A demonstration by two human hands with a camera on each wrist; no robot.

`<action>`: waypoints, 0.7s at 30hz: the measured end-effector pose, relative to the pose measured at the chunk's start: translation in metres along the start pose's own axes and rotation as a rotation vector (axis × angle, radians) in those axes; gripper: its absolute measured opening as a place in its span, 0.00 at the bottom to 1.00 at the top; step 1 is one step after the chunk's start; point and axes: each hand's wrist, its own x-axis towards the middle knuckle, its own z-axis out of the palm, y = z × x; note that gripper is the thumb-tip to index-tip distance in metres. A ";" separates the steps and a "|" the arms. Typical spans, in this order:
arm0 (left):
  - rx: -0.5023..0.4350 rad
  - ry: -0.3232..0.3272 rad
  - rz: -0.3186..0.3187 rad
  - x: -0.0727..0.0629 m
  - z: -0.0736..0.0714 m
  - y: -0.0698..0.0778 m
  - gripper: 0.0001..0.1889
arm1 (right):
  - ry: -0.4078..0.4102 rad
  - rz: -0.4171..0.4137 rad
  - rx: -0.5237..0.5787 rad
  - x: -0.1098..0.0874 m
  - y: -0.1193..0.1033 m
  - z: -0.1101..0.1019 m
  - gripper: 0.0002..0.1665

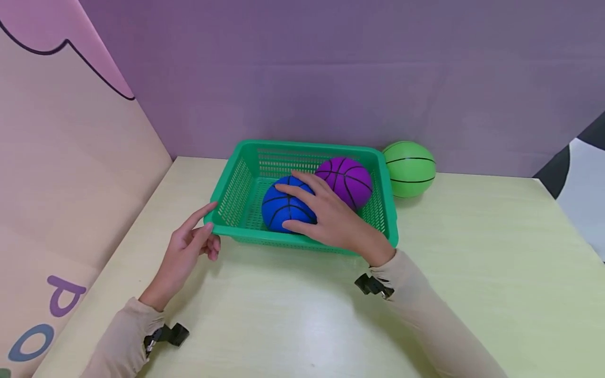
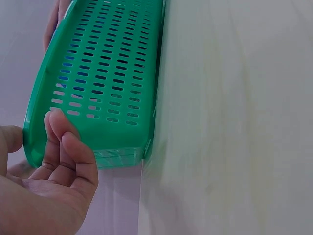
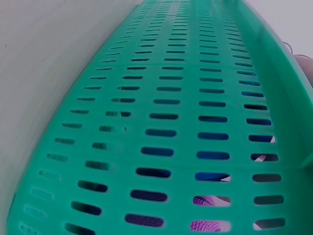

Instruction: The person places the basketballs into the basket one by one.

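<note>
A green plastic basket (image 1: 312, 146) with slotted walls stands on the table, its slotted side wall (image 2: 105, 132) close up in the left wrist view. At its near left corner my left hand (image 1: 186, 244) pinches the rim between thumb and index finger, the other fingers curled below. Inside the basket, my right hand (image 1: 326, 215) grips a blue ball (image 1: 279, 207) with black lines, thumb on the near side and fingers over the far side. A purple ball (image 1: 352, 181) sits to the right of it, partly behind my right hand. Through the slots, the right wrist view shows bits of both balls.
A light green ball (image 1: 410, 170) rests on the table just outside the basket's right end. The pale table (image 1: 472, 252) meets a purple back panel (image 1: 331, 94), and a printed panel (image 1: 61, 173) rises along the left edge.
</note>
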 end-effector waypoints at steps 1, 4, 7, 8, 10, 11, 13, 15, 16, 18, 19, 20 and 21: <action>-0.001 -0.005 -0.003 0.001 0.001 -0.001 0.24 | -0.004 0.001 -0.008 -0.001 0.001 0.000 0.39; 0.000 -0.010 -0.008 0.002 0.003 -0.001 0.24 | -0.039 -0.022 -0.023 -0.003 0.003 0.000 0.37; 0.001 -0.002 -0.008 0.002 0.003 -0.001 0.24 | -0.089 -0.049 -0.028 -0.003 0.003 0.000 0.33; 0.004 0.000 -0.008 0.003 0.003 -0.001 0.24 | -0.103 -0.054 -0.026 -0.003 0.002 0.000 0.33; 0.006 -0.001 -0.008 0.003 0.002 0.000 0.24 | -0.116 -0.048 -0.024 -0.002 0.002 0.000 0.32; 0.008 -0.001 -0.008 0.003 0.002 0.000 0.24 | -0.115 -0.045 -0.023 -0.002 0.002 0.000 0.32; 0.013 -0.002 -0.010 0.003 0.001 0.000 0.24 | -0.111 -0.045 -0.016 -0.002 0.002 0.000 0.32; 0.017 0.000 -0.012 0.002 0.000 0.000 0.24 | -0.098 -0.048 -0.003 -0.002 0.002 0.001 0.32; 0.019 0.001 -0.012 0.002 -0.001 -0.001 0.24 | -0.088 -0.051 0.004 -0.001 0.003 0.002 0.33; 0.019 0.002 -0.016 0.002 -0.002 -0.001 0.24 | -0.064 -0.054 0.017 -0.002 0.003 0.004 0.33; 0.018 0.004 -0.017 0.001 -0.002 -0.001 0.24 | -0.050 -0.056 0.022 -0.002 0.004 0.005 0.34; 0.016 0.004 -0.018 0.001 -0.002 -0.001 0.24 | -0.035 -0.059 0.025 -0.002 0.004 0.005 0.34; 0.017 0.004 -0.019 0.001 -0.002 -0.001 0.24 | -0.020 -0.060 0.026 -0.002 0.003 0.006 0.34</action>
